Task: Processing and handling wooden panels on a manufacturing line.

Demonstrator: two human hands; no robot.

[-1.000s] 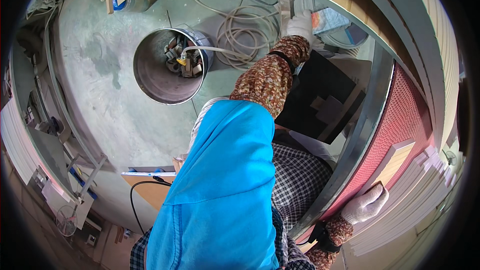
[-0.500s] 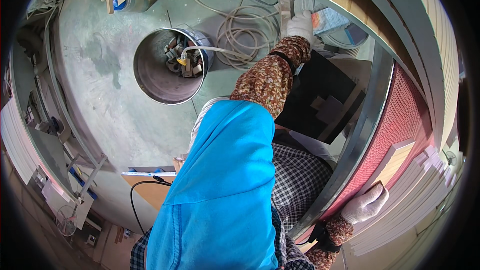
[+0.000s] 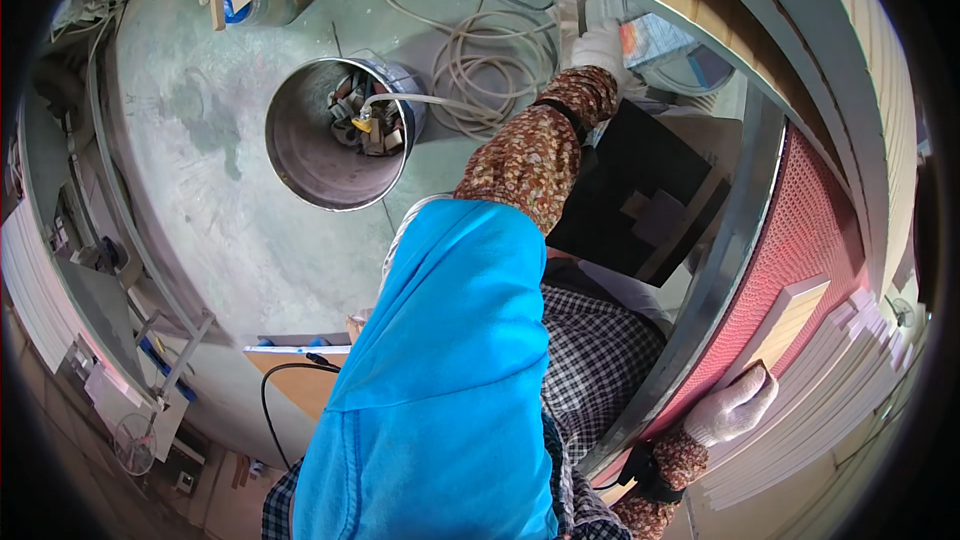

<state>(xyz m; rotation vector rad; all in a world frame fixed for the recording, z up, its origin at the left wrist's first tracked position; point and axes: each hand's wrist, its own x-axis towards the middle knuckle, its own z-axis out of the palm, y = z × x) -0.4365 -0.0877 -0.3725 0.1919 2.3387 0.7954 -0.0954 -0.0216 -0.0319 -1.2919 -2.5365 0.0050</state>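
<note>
Little has shifted since half a second ago

The left hand (image 3: 598, 45), in a white knitted glove, reaches far forward past the black panel (image 3: 620, 205), at the same spot beside the upright pale strip (image 3: 569, 8) as in the earlier frame. Its fingers are mostly hidden behind the glove's back, so I cannot tell whether they grip that strip. The blue sleeve (image 3: 430, 340) and floral oversleeve (image 3: 520, 165) have edged slightly leftward in view.

The right hand (image 3: 733, 407), gloved too, keeps its place at the near end of the light wooden strip (image 3: 790, 325). Its fingers are bent together, with a brown edge showing at their tips; whether they clasp anything is unclear. That wooden strip lies tilted on the red textured mat (image 3: 800, 205), next to the stacked pale boards (image 3: 820, 385), just as before.

On the floor (image 3: 210, 230), the metal bucket (image 3: 295, 145) of scraps is unchanged, the pale hose (image 3: 435, 98) running into it.
</note>
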